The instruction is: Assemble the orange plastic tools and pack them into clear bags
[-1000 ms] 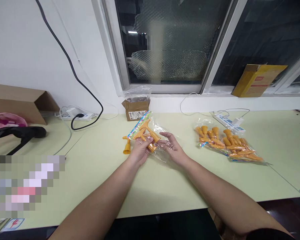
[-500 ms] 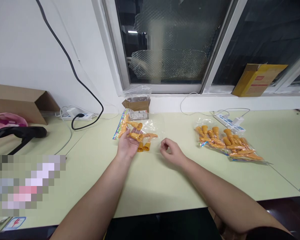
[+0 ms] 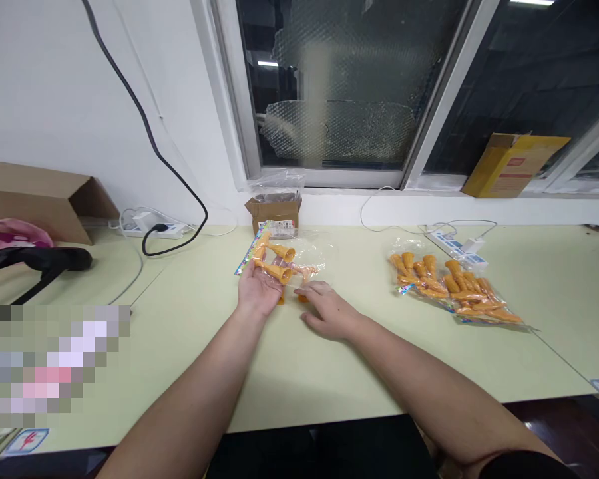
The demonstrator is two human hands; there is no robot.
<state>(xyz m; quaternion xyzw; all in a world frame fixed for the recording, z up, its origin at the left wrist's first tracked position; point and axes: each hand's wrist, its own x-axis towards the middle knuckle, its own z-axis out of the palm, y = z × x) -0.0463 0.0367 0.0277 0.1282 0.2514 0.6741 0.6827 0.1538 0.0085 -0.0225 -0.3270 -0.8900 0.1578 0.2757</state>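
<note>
My left hand point(image 3: 260, 291) is wrapped round part of a clear plastic bag point(image 3: 314, 249) with a colourful printed edge. Several orange cone-shaped pieces point(image 3: 279, 271) lie in and around it, two of them just above my left palm. My right hand point(image 3: 327, 309) reaches over the bag's lower right side, palm down, fingers stretched out and touching or just above the orange pieces there. At the right, two more bags point(image 3: 479, 293) filled with similar orange pieces lie on the pale green table point(image 3: 319, 386).
Behind the bag stands a small open cardboard box point(image 3: 274, 211). Power strips point(image 3: 459, 246) with cables lie along the wall. A large carton point(image 3: 30, 196) and a black strap-like object point(image 3: 44, 263) are at the left. A yellow box point(image 3: 514, 165) leans at the window.
My right hand has moved left onto the bag's edge, and its curled fingers have stretched out. My left hand has raised the bag's printed end slightly and shifted a little right.
</note>
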